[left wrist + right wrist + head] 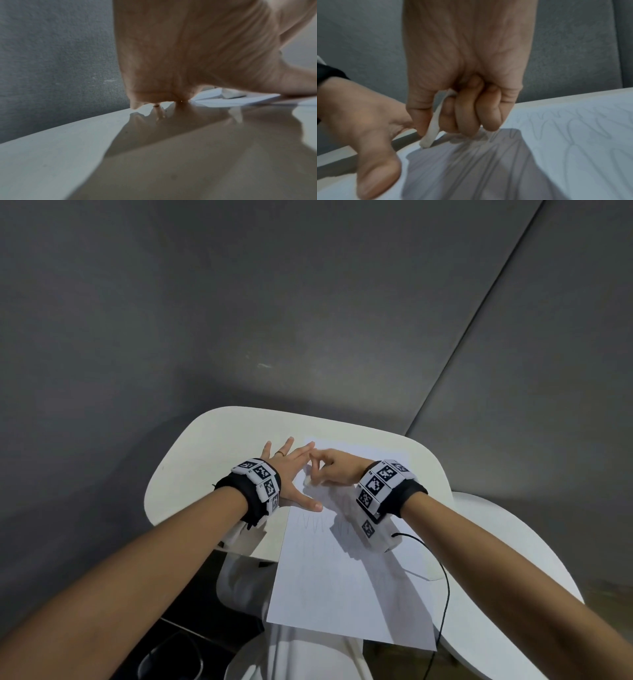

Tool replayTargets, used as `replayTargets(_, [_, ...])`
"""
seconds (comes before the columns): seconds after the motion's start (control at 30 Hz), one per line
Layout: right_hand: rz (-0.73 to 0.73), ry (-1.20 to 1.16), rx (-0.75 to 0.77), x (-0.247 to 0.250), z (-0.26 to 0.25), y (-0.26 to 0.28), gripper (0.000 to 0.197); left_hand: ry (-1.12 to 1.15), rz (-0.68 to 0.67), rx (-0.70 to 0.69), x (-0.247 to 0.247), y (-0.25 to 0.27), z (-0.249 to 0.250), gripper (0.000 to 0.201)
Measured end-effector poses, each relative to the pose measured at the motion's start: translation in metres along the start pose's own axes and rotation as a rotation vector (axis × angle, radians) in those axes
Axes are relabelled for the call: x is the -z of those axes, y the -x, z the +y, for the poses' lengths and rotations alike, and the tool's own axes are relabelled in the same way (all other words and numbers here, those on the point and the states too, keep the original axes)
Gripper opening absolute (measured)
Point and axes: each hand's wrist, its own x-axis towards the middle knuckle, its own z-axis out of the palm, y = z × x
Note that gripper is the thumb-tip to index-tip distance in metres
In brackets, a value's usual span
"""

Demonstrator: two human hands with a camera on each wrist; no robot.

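A white sheet of paper [342,577] with faint pencil zigzags [313,523] lies on a small white table [205,460]. My left hand [291,470] rests flat with fingers spread at the sheet's far left edge, thumb on the paper. My right hand [329,467] is curled beside it and pinches a small white eraser [308,479] against the paper. In the right wrist view the eraser [433,128] sticks out between thumb and curled fingers [467,115], its tip on the sheet [573,135], with the left hand [364,121] beside it. The left wrist view shows my left palm [188,54] and the eraser [231,94].
A second white rounded surface [513,559] adjoins the table at the right. A black cable [445,587] hangs from my right wrist band across the paper's right side. Grey walls [239,302] stand close behind the table. The sheet overhangs the near table edge.
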Motion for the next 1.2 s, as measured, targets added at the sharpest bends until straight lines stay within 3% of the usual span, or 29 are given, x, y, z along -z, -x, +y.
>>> replayTargets(0.07, [0.064,-0.108,-0.018,0.005,0.002,0.005,0.027,-0.022,-0.007,0.005,0.003,0.001,0.001,0.131])
replayTargets(0.13, [0.315,-0.29,-0.01,0.013,0.006,0.009,0.025,-0.061,-0.002,0.009,0.004,0.002,0.004,0.129])
replayTargets(0.17, [0.364,-0.356,-0.009,0.016,0.011,0.01,0.025,-0.075,-0.004,0.014,0.004,0.004,0.005,0.128])
replayTargets(0.33, [0.202,-0.414,0.006,0.022,0.026,0.016,0.027,-0.072,-0.081,0.044,0.013,0.006,0.001,0.122])
replayTargets(0.57, [0.202,0.026,0.009,0.007,0.014,0.009,0.02,-0.079,-0.055,0.015,0.006,0.012,-0.004,0.127])
replayTargets(0.67, [0.034,0.001,-0.03,0.009,0.006,0.01,0.027,-0.096,-0.052,0.026,0.009,0.013,-0.001,0.127])
replayTargets(0.7, [0.055,0.016,-0.034,0.012,0.004,0.009,0.026,-0.105,-0.049,0.027,0.01,0.013,-0.001,0.127])
replayTargets(0.8, [0.329,0.117,-0.029,0.017,0.006,-0.001,0.019,-0.115,-0.029,0.024,0.011,0.015,0.0,0.128])
replayTargets(0.83, [0.322,0.115,-0.038,0.018,0.006,-0.002,0.019,-0.114,-0.027,0.025,0.01,0.015,0.0,0.128])
replayTargets(0.93, [0.095,0.034,-0.051,0.02,0.006,-0.002,0.027,-0.099,-0.035,0.033,0.008,0.016,0.0,0.126])
replayTargets(1.0, [0.128,0.03,-0.061,0.024,0.005,-0.002,0.023,-0.087,-0.036,0.032,0.007,0.016,0.0,0.126])
replayTargets(1.1, [0.317,0.117,-0.032,0.021,0.005,-0.007,0.016,-0.082,-0.036,0.037,0.008,0.016,0.0,0.126])
replayTargets(1.2, [0.23,0.062,-0.029,0.02,0.008,-0.009,0.025,-0.081,-0.038,0.031,0.008,0.016,0.0,0.126])
